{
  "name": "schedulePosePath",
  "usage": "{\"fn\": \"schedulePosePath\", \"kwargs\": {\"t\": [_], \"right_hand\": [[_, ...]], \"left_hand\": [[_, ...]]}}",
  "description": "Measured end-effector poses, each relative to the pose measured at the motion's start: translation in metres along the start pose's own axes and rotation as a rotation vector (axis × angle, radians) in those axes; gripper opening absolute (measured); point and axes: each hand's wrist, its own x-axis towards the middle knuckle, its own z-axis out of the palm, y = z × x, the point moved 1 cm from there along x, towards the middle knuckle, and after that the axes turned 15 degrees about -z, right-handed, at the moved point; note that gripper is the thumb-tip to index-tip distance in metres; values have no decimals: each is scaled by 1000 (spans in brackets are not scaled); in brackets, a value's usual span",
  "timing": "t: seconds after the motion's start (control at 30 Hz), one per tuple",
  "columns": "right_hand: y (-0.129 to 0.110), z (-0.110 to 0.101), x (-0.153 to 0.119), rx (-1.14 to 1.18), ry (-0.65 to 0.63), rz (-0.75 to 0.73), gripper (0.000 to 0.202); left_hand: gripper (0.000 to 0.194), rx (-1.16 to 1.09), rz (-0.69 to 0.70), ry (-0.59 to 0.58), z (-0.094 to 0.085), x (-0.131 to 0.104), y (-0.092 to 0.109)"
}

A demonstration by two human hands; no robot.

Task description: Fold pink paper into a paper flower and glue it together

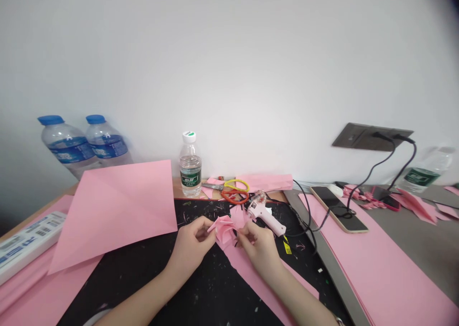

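Between my two hands is a folded pink paper flower (pixel 224 228), its petals standing up above the black mat (pixel 201 278). My left hand (pixel 196 237) pinches its left edge with thumb and forefinger. On the other side, my right hand (pixel 256 242) grips the flower's right edge, fingers curled. Under the right forearm lies a strip of pink paper (pixel 258 283). A pale pink glue gun (pixel 267 216) rests just behind my right hand. Scissors (pixel 234 192) with yellow and orange handles lie farther back.
A water bottle (pixel 190 168) stands by the wall, with two larger bottles (pixel 70 146) at left. A big pink sheet (pixel 125 211) lies near a white box (pixel 32 242). At right are a phone (pixel 339 209), stacked pink sheets (pixel 390 268) and cables (pixel 310 225) from a wall socket (pixel 358 135).
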Motion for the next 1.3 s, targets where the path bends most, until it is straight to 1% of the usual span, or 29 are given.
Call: {"fn": "schedulePosePath", "kwargs": {"t": [0.1,0.2,0.3,0.47,0.53,0.8,0.93,1.07,1.2,1.3], "right_hand": [[-1,0,2,15,17,20,14],[-2,0,3,26,17,44,3],[-3,0,3,7,-16,40,7],[-9,1,2,-22,-134,1,19],[-13,1,2,-28,-157,-13,22],[-20,0,2,24,-163,-20,22],[-20,0,2,60,-174,13,23],[-19,0,2,127,-176,33,29],[-17,1,2,141,-159,39,30],[-15,3,1,206,-141,50,30]], "left_hand": [[10,-7,3,0,0,0,1],[10,-14,2,-11,0,-1,1],[10,-21,-1,-37,1,-2,0],[9,-28,9,-91,2,-3,2],[9,-31,13,-101,2,-3,3],[9,-43,12,-119,3,-4,1],[8,-49,3,-128,3,-4,1],[9,-44,-1,-148,4,-2,0],[12,-25,7,-174,4,-1,-3],[12,-14,16,-181,5,-1,-4]]}}
